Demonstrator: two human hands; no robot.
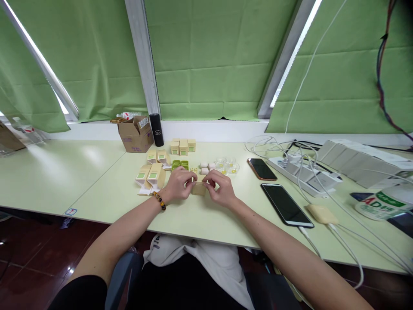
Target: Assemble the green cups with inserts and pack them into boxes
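Observation:
A small cream-coloured box point(198, 189) stands on the table between my two hands. My left hand point(179, 184) pinches its upper left edge, and my right hand point(220, 188) pinches its upper right edge. Just beyond my hands sit green trays point(180, 164), small yellow pieces point(194, 170), several pale pink pots point(208, 166) and several clear cups point(230, 165) with yellow bits inside. To the left lie unfolded cartons point(151, 175) with green labels. Further back, several closed cartons point(183, 147) stand together.
A brown cardboard box point(135, 135) and a black cylinder point(156, 130) stand at the back left. To the right lie two phones point(286, 204), a white power strip point(305, 175) with trailing cables, a yellowish charger point(322, 213), white boxes point(364, 161) and a bottle point(383, 202) on its side.

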